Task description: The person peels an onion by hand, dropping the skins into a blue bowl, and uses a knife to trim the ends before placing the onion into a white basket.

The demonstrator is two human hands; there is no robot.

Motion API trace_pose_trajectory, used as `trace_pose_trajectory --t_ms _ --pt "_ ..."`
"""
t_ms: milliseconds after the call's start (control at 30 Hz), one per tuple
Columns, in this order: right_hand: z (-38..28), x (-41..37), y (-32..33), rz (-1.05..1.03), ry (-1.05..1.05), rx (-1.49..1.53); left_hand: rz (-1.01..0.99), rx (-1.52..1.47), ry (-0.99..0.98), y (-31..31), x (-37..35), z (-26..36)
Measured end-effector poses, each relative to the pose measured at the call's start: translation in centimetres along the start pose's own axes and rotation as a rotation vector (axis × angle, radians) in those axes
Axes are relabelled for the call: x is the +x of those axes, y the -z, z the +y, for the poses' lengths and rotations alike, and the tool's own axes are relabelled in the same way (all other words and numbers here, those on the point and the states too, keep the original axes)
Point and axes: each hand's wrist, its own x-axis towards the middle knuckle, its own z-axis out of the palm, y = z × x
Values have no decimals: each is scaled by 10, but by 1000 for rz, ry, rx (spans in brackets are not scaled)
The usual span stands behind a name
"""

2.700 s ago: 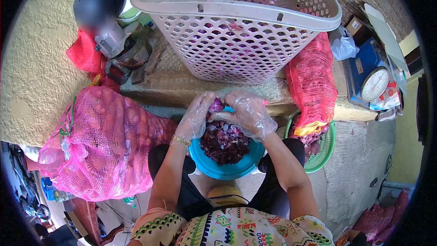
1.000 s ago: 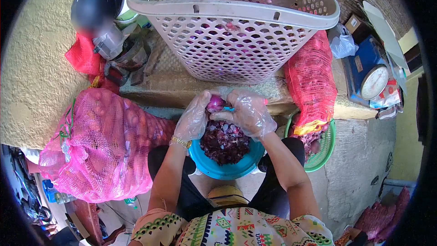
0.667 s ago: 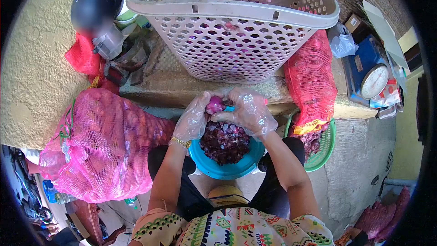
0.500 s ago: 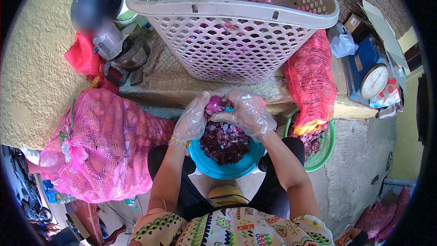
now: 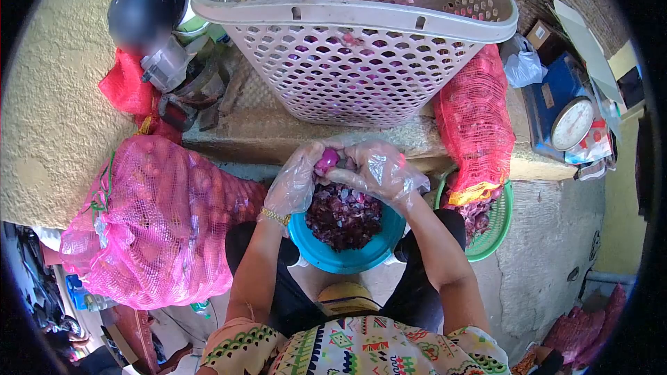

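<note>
A purple onion [image 5: 325,162] is held at the fingertips of the gloved left hand [image 5: 295,179], near the far rim of the blue basin [image 5: 346,262], its one side obscured by the right hand [image 5: 383,170], whose own grip cannot be determined.

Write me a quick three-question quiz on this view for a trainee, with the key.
1. True or false: the left hand and right hand both wear clear gloves.
2. Which container sits between the person's legs? A) green basket, B) blue basin, C) pale perforated basket.
3. Short answer: what does the left hand hold?

Key:
1. True
2. B
3. A purple onion
</note>
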Motion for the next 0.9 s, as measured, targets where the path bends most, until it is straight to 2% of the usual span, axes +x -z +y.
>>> trace_pose_trajectory --t_ms 233,300,367,567,900 --pt "-8 -2 5 100 102 7 -8 -63 -22 0 2 -2" --pt "-20 -2 13 149 95 151 -3 -67 -50 1 2 -1" --pt "-25 -2 20 125 70 118 21 17 -25 1 -1 4" --pt "-21 -2 15 130 68 97 22 14 21 -4 -5 10" --pt "4 2 -9 81 89 65 11 1 -44 -5 -3 7"
